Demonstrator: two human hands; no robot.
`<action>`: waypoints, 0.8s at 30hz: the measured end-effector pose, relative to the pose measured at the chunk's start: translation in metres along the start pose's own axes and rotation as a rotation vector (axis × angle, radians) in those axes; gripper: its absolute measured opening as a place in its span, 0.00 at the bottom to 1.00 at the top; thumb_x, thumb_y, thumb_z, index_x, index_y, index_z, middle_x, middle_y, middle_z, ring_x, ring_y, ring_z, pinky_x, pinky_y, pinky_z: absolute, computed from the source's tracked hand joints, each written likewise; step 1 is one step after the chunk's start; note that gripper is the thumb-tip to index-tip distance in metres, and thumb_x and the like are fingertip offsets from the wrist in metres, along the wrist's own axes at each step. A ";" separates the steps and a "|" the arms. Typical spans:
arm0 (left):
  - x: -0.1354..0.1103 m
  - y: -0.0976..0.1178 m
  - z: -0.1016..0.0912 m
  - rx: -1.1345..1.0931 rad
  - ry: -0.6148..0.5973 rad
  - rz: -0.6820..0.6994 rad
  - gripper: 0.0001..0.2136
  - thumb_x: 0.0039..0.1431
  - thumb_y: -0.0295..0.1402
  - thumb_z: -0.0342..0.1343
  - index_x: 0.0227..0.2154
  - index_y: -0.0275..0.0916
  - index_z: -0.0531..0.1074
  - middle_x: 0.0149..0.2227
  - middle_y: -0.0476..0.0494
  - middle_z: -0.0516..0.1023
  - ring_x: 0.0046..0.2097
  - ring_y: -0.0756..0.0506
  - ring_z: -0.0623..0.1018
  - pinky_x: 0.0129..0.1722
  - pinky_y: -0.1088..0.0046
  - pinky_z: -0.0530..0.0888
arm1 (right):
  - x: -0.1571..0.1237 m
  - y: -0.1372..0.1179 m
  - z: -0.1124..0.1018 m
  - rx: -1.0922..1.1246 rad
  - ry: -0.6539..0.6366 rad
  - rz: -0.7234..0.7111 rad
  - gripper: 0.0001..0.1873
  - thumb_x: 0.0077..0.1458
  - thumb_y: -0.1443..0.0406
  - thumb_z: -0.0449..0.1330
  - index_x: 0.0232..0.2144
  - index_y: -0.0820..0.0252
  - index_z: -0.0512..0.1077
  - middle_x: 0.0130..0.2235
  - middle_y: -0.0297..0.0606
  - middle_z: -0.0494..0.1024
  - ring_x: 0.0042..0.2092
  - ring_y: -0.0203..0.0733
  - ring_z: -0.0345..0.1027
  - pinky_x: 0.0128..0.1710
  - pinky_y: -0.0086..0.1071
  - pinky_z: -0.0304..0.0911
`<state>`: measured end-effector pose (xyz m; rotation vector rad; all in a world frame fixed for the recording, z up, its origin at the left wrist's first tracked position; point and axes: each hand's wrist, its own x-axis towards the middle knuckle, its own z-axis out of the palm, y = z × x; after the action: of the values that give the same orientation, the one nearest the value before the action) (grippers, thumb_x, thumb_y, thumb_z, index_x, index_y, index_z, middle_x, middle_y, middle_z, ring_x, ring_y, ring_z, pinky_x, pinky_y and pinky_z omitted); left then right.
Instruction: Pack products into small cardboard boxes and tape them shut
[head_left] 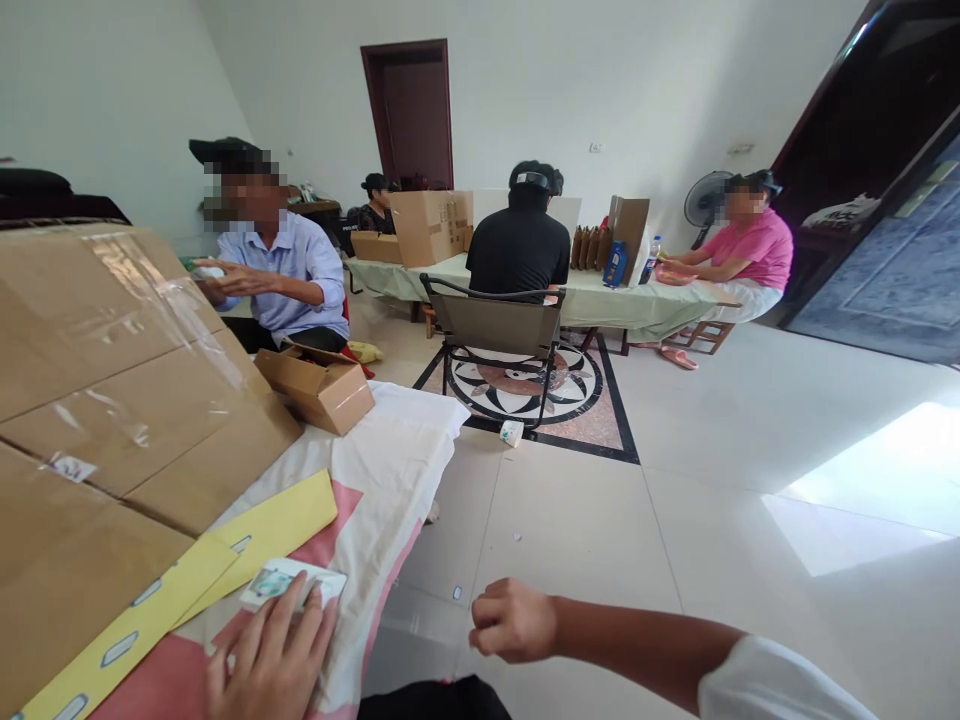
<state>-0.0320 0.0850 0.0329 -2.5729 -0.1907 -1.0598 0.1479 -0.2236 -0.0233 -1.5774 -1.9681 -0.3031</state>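
My left hand (274, 650) lies with its fingers stretched out over a small flat white pack (330, 582) with green print, on the cloth-covered table. Beside it are yellow strips (289, 510) bearing several small white labels with dark outlines. My right hand (514, 620) is closed, held in the air over the floor to the right of the table. Its curled fingers hide whatever may be inside them.
Taped cardboard boxes (112, 350) are stacked at the left, with an open carton (319, 385) beyond. A person in a light blue shirt (281, 260) sits behind them. A folding chair (495, 330) stands ahead; several people sit around a green-covered table (641, 305). A paper cup (511, 433) lies on the floor.
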 end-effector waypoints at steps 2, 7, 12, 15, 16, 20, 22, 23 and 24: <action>0.000 0.000 0.001 0.012 0.022 -0.006 0.13 0.60 0.36 0.60 0.49 0.49 0.76 0.56 0.42 0.79 0.47 0.34 0.79 0.42 0.54 0.70 | 0.000 -0.001 0.000 0.005 0.024 0.011 0.11 0.65 0.67 0.50 0.29 0.55 0.65 0.29 0.33 0.66 0.26 0.38 0.52 0.26 0.32 0.51; 0.003 -0.001 -0.004 0.084 0.046 0.038 0.16 0.60 0.36 0.61 0.51 0.47 0.76 0.54 0.40 0.80 0.46 0.34 0.79 0.43 0.54 0.71 | -0.002 -0.008 0.006 0.003 0.023 0.066 0.10 0.66 0.66 0.49 0.31 0.55 0.64 0.30 0.34 0.69 0.26 0.37 0.54 0.27 0.32 0.52; 0.007 -0.002 -0.008 0.172 0.068 0.107 0.11 0.63 0.36 0.58 0.46 0.43 0.80 0.50 0.40 0.82 0.44 0.38 0.79 0.43 0.58 0.70 | -0.004 -0.014 0.008 -0.039 0.015 0.120 0.10 0.69 0.66 0.45 0.36 0.54 0.64 0.31 0.34 0.70 0.27 0.37 0.56 0.28 0.32 0.53; 0.010 -0.001 -0.009 0.200 0.074 0.127 0.11 0.64 0.36 0.58 0.45 0.43 0.81 0.48 0.41 0.83 0.44 0.38 0.78 0.44 0.59 0.70 | -0.006 -0.014 0.009 -0.040 0.022 0.151 0.12 0.71 0.65 0.43 0.38 0.54 0.65 0.31 0.35 0.70 0.27 0.38 0.57 0.29 0.33 0.53; 0.011 0.000 -0.010 0.203 0.064 0.131 0.11 0.64 0.35 0.58 0.45 0.43 0.81 0.48 0.41 0.83 0.44 0.38 0.78 0.44 0.58 0.70 | -0.007 -0.013 0.010 -0.030 0.029 0.155 0.13 0.71 0.64 0.43 0.38 0.54 0.65 0.31 0.35 0.70 0.27 0.38 0.57 0.29 0.33 0.53; 0.014 0.003 -0.012 0.195 0.006 0.124 0.10 0.65 0.32 0.56 0.42 0.44 0.82 0.47 0.41 0.83 0.44 0.38 0.78 0.47 0.56 0.70 | -0.008 -0.008 0.013 0.011 0.032 0.161 0.12 0.71 0.65 0.43 0.38 0.53 0.64 0.31 0.34 0.69 0.28 0.38 0.56 0.30 0.33 0.52; 0.015 0.004 -0.011 0.175 -0.002 0.106 0.09 0.65 0.33 0.57 0.41 0.44 0.82 0.48 0.42 0.83 0.45 0.38 0.78 0.47 0.57 0.70 | -0.009 -0.006 0.010 0.029 0.013 0.201 0.11 0.71 0.67 0.44 0.37 0.53 0.63 0.32 0.34 0.69 0.29 0.38 0.57 0.31 0.33 0.53; 0.015 0.004 -0.010 0.161 -0.003 0.095 0.08 0.65 0.33 0.57 0.41 0.44 0.82 0.49 0.43 0.83 0.45 0.38 0.78 0.48 0.57 0.70 | -0.011 -0.005 0.008 0.038 0.010 0.231 0.11 0.71 0.68 0.44 0.36 0.54 0.62 0.31 0.34 0.69 0.29 0.38 0.58 0.31 0.33 0.54; 0.015 0.005 -0.010 0.147 -0.007 0.077 0.08 0.65 0.33 0.58 0.41 0.43 0.82 0.49 0.43 0.82 0.46 0.38 0.78 0.48 0.57 0.70 | -0.013 -0.004 0.004 0.048 0.010 0.263 0.11 0.70 0.68 0.44 0.35 0.54 0.61 0.31 0.34 0.68 0.30 0.38 0.59 0.32 0.33 0.54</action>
<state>-0.0264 0.0767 0.0482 -2.4329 -0.1629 -0.9721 0.1440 -0.2332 -0.0334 -1.7740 -1.7214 -0.1564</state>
